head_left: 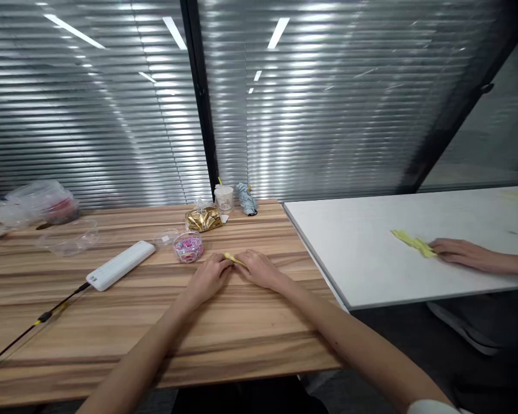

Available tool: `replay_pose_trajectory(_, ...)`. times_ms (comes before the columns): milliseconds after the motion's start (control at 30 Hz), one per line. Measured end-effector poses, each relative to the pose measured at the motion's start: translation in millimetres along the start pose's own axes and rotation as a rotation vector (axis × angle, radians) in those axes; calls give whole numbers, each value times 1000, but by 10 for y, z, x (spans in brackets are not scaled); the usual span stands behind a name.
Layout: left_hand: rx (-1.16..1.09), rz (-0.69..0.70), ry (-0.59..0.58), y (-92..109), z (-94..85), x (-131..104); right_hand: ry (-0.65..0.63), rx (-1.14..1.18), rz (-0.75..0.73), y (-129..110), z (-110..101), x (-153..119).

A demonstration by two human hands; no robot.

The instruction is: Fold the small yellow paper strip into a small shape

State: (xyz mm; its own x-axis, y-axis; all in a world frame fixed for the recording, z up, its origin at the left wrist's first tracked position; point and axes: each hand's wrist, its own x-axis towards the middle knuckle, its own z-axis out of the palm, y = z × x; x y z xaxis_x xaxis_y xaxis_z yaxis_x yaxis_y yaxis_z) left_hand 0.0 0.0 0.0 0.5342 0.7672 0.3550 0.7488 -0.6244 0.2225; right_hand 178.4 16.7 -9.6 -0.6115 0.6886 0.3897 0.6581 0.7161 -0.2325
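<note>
A thin, rolled-looking yellow strip [233, 260] lies between my two hands, low over the wooden table; its exact kind is too small to tell. My left hand [212, 277] has its fingers closed at the strip's left end. My right hand [259, 269] pinches it from the other side, and the fingertips of both hands almost meet. Just beyond my left hand stands a clear round tub [189, 247] filled with small pink and purple bands. Its clear lid [166, 236] lies beside it on the left.
Behind are a gold tissue pack [204, 219], white cup [224, 199] and crumpled grey-blue packet [246, 199]. Left lie a white cabled box [121, 265], clear container [69, 237] and plastic bags [41, 201]. At the white table [371, 276], another person's hand [461, 253] touches yellow strips [413, 243].
</note>
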Motion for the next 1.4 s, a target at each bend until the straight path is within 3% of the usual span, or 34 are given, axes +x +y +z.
replay_pose_trajectory(567,-9,-53,15,-13,-31,4,37,-52,-23,17,30,0)
replay_pose_trajectory(700,-45,-84,35,-44,-20,-1,22,-77,36,25,33,4)
replay_pose_trajectory(867,-120,-220,112,-78,-20,-4,42,-62,160,19,18,11)
replay_pose_trajectory(1000,-207,-296,206,-84,-35,14,83,11,239,2,-1,10)
replay_pose_trajectory(1133,-351,-367,293,-110,-18,40,170,201,219,26,31,9)
replay_pose_trajectory(1400,-491,-434,371,-218,18,63,241,402,234,113,134,23)
